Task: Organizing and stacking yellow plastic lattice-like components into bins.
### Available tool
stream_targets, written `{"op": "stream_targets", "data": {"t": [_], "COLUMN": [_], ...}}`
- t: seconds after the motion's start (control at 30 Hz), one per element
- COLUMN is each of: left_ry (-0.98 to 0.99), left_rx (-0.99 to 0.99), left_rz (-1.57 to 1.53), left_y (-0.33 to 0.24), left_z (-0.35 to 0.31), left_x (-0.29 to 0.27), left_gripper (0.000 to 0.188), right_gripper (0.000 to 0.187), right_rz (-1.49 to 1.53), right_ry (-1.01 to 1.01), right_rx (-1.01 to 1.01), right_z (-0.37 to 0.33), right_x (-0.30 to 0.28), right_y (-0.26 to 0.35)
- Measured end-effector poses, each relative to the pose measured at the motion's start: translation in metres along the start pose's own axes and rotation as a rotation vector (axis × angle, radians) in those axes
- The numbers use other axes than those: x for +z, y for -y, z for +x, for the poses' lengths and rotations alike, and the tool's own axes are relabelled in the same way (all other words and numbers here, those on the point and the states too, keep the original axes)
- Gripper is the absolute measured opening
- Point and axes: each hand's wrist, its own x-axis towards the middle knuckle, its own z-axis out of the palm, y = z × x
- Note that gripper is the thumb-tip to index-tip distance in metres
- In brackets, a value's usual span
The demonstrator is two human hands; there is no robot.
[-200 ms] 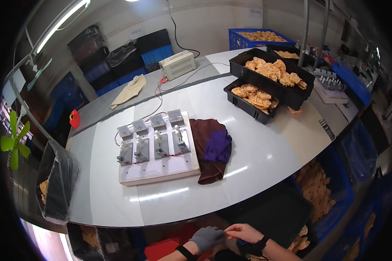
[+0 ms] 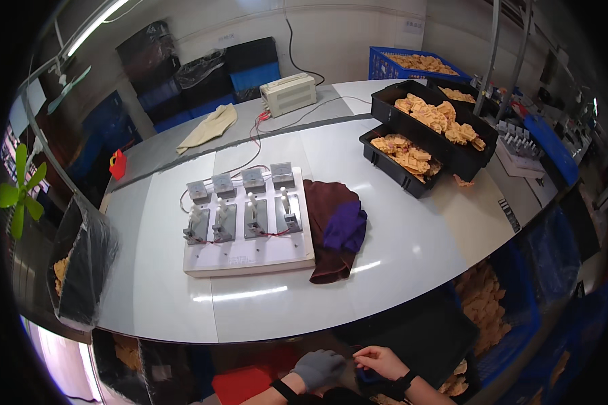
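Observation:
At the lower edge, before the white table [image 2: 162,304], my left hand [image 2: 319,368] wears a grey glove. Its fingers curl under, and whatever they may hold is hidden. Close to its right, my bare right hand [image 2: 381,362] has thumb and fingertips pinched together; a small thing between them is too small to name. A white test board [image 2: 250,263] with several dial meters and toggle clamps stands on the table beyond my hands. Against its right side lie a dark brown cloth [image 2: 321,202] and a purple cloth [image 2: 346,226].
Black bins [image 2: 479,152] of tan plastic parts stand at the back right. A beige power unit [image 2: 288,94] sits at the back, with a cream cloth [image 2: 208,128] to its left. Below the table edge are a red bin [image 2: 242,385] and a blue crate [image 2: 520,297].
The view has shifted slightly, so the table things appear a little to the right. My hands have moved slightly apart, with a small gap now between them.

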Motion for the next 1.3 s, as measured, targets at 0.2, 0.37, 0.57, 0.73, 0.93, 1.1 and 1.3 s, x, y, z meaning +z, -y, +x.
{"op": "stream_targets", "data": {"t": [0.2,0.37,0.57,0.73,0.93,1.1,1.3], "left_ry": [0.074,0.127,0.187,0.011,0.046,0.069,0.253], "left_rx": [-0.124,-0.129,-0.007,0.229,0.177,-0.013,-0.198], "left_rz": [-0.064,0.041,-0.023,0.044,0.326,0.487,0.484], "left_y": [0.011,0.013,0.010,0.020,0.026,0.030,0.020], "left_z": [-0.009,0.016,0.090,0.164,0.285,0.364,0.390], "left_x": [0.000,-0.028,-0.072,-0.084,-0.124,-0.165,-0.197], "left_gripper": [0.030,0.027,0.028,0.033,0.062,0.093,0.127], "right_gripper": [0.017,0.017,0.031,0.034,0.041,0.042,0.040], "right_rz": [-0.568,-0.945,-0.750,-0.640,-0.884,-0.813,-0.649], "right_ry": [-0.036,0.072,-0.538,-0.639,-0.774,-0.885,-0.939], "right_rx": [-0.196,-0.184,-0.677,-0.558,-0.312,-0.206,-0.223], "right_z": [0.000,0.012,0.057,0.056,0.052,0.021,0.013], "right_x": [-0.026,-0.057,-0.063,-0.067,-0.101,-0.122,-0.154], "right_y": [0.029,0.084,0.194,0.204,0.111,0.100,0.102]}}
